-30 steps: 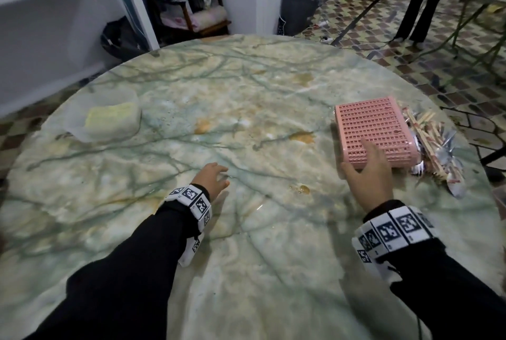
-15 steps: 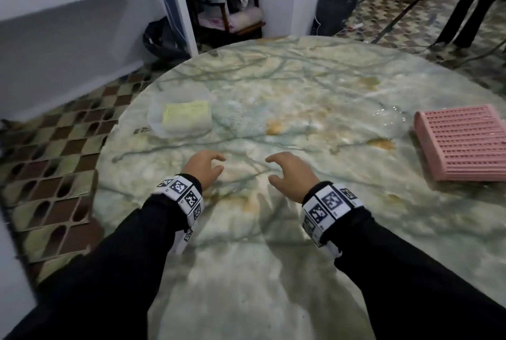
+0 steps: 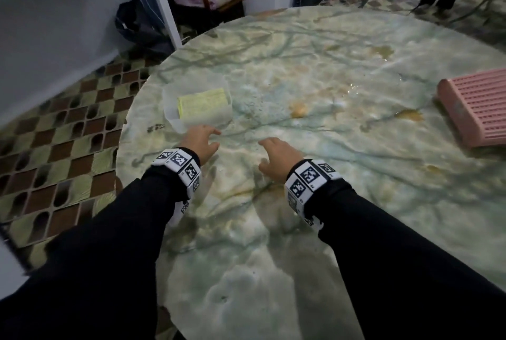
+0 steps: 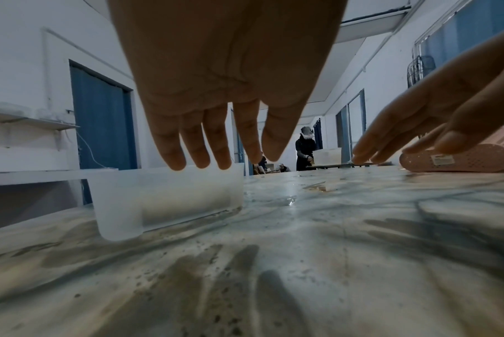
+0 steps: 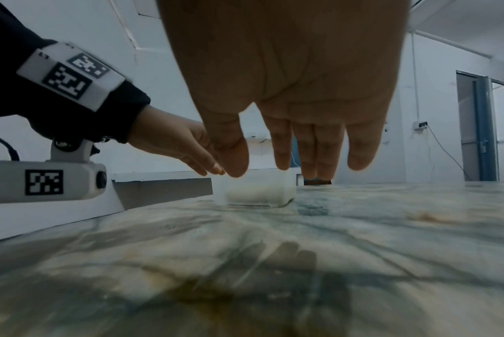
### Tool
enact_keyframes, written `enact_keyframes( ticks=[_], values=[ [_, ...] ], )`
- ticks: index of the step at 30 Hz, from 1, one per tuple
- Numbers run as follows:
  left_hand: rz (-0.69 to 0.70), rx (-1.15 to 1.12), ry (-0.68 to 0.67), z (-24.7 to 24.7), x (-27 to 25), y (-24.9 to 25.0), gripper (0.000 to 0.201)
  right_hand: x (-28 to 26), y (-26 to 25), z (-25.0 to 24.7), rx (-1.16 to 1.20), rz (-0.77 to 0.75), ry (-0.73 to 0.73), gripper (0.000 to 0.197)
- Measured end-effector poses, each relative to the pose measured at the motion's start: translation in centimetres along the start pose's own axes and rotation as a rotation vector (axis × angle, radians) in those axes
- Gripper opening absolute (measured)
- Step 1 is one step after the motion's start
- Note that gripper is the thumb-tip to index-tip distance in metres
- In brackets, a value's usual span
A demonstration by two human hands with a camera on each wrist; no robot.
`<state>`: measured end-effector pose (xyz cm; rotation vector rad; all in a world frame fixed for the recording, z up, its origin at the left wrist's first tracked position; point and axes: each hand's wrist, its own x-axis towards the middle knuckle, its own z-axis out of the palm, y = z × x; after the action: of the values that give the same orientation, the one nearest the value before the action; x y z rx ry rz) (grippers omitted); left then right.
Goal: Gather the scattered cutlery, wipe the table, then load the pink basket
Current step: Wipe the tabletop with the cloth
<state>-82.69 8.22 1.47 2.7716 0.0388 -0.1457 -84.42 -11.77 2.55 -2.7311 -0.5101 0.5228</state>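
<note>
While reaching with both hands toward the tub [image 3: 175, 117] at the table's [image 3: 273, 271] far left: wiping step, by the look of it. Left hand [image 3: 201, 142] just short of the tub's near wall, fingers spread, gripping nothing. Right hand [image 3: 276, 157] beside it, likewise slack and empty. Yellow cloth [image 3: 202, 101] inside the tub. Basket [image 3: 476, 109] upside down, far right; spills [image 3: 409, 115] between. No cutlery in view. Next, probably: lift out the cloth.

2 hands [image 3: 201, 141], 1 basket [image 3: 476, 109], 1 tub [image 3: 175, 117]
</note>
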Motion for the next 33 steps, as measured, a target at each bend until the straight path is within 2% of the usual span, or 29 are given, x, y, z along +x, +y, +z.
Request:
enact_keyframes(
  ticks=[9, 15, 19, 22, 27, 33],
  values=[
    [0.09, -0.03, 0.041, -0.7, 0.8, -2.4, 0.033, 3.1, -3.3, -0.5, 0.013, -0.029, 0.035, 0.058],
    [0.17, 0.021, 0.005, -1.8, 3.6, -5.7, 0.037, 5.6, -6.7, 0.6, 0.111, 0.062, 0.123, 0.055],
    [0.33, 0.01, -0.013, -2.8, 5.6, -8.2, 0.042, 8.3, -9.5, 1.3, 0.099, 0.155, 0.181, 0.058],
    [0.418, 0.061, -0.056, -3.6, 7.1, -10.2, 0.046, 10.3, -11.6, 2.4, 0.046, 0.222, 0.149, 0.062],
    [0.468, 0.187, -0.095, -4.3, 9.3, -12.3, 0.049, 11.5, -13.9, 3.4, 0.118, 0.356, 0.131, 0.066],
    [0.538, 0.207, -0.094, -5.5, 11.4, -12.7, 0.048, 12.4, -15.5, 2.4, 0.102, 0.401, 0.2, 0.064]
  ],
)
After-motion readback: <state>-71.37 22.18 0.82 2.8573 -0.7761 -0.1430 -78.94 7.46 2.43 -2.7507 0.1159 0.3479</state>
